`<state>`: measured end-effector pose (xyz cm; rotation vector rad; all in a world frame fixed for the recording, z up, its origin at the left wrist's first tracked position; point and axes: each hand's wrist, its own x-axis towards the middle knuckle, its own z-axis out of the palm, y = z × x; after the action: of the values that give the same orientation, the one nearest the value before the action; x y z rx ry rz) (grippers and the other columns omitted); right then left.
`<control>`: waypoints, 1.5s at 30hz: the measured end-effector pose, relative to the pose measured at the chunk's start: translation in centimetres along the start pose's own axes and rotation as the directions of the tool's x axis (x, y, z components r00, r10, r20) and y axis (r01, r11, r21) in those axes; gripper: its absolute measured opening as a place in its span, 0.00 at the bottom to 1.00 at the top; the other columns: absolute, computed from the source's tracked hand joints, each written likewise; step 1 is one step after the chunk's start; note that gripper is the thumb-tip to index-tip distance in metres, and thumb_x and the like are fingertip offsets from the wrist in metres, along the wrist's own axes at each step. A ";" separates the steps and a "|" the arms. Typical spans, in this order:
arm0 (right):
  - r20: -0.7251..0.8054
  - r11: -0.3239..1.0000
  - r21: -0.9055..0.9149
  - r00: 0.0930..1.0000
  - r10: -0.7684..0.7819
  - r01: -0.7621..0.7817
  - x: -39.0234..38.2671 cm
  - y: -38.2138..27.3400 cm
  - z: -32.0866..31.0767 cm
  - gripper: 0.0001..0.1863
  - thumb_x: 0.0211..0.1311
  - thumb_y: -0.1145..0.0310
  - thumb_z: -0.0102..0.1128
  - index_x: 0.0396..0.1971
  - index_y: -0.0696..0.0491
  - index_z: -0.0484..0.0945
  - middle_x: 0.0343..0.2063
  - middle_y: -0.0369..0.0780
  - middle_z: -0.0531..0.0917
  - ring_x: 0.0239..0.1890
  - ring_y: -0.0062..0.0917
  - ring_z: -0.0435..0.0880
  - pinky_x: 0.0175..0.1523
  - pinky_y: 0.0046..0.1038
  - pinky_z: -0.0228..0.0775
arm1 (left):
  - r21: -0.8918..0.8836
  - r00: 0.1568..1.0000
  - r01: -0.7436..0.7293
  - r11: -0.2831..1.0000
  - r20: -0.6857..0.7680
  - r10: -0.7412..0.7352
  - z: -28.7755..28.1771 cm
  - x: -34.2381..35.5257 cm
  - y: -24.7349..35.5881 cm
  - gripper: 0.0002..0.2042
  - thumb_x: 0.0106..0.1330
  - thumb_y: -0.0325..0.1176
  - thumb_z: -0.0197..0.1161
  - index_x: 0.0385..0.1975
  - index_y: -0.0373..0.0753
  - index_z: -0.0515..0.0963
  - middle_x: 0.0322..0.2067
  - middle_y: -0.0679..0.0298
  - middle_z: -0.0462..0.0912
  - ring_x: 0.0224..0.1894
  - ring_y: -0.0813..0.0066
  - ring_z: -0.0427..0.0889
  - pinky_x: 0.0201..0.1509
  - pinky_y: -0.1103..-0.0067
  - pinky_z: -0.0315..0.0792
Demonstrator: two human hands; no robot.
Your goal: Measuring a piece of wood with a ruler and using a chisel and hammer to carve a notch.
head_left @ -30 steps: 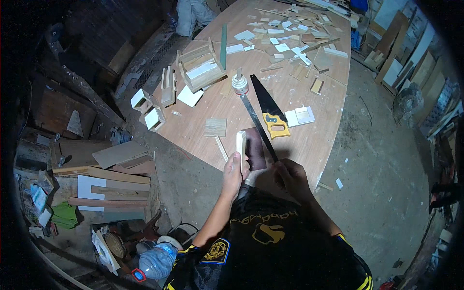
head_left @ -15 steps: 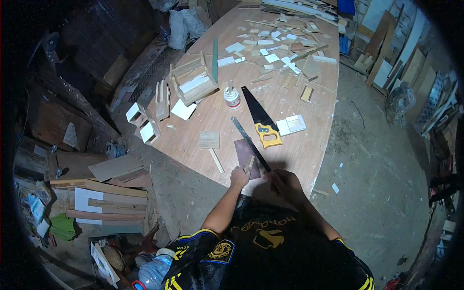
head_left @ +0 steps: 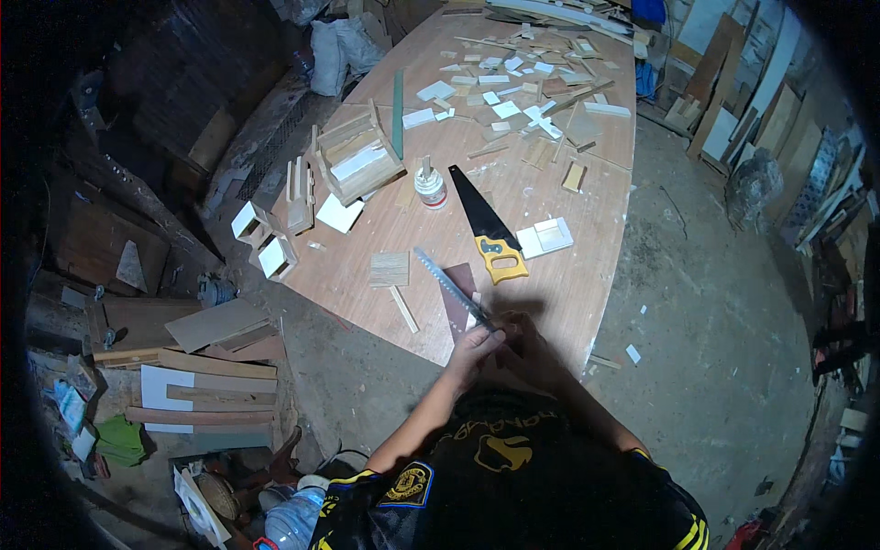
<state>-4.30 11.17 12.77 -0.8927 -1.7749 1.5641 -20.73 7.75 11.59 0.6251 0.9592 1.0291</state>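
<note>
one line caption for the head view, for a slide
Left hand and right hand, close together at one end of a metal strip, above a table with a yellow-handled saw.

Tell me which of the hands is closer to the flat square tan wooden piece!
Left. The left hand is below the wooden piece in the picture, and to its right; the right hand is farther right.

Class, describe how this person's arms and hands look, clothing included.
The left hand and right hand have ungloved fingers. Bare forearms emerge from short black sleeves with yellow trim and stripes; the left sleeve has a blue-edged badge.
</note>
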 end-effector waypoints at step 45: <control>0.083 0.995 -0.076 0.994 0.075 -0.069 -0.2 -2.9 0.9 0.15 0.59 0.63 0.57 0.35 0.56 0.63 0.32 0.38 0.64 0.31 0.22 0.65 0.37 0.26 0.63 | -0.178 0.613 -0.712 0.680 -0.629 0.477 -6.8 -3.2 12.9 0.12 0.67 0.40 0.57 0.42 0.39 0.76 0.47 0.64 0.78 0.47 0.72 0.74 0.50 0.70 0.71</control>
<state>-5.20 10.25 15.55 -0.9469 -1.8901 1.6137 -32.81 10.11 19.96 0.2868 0.9690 2.0687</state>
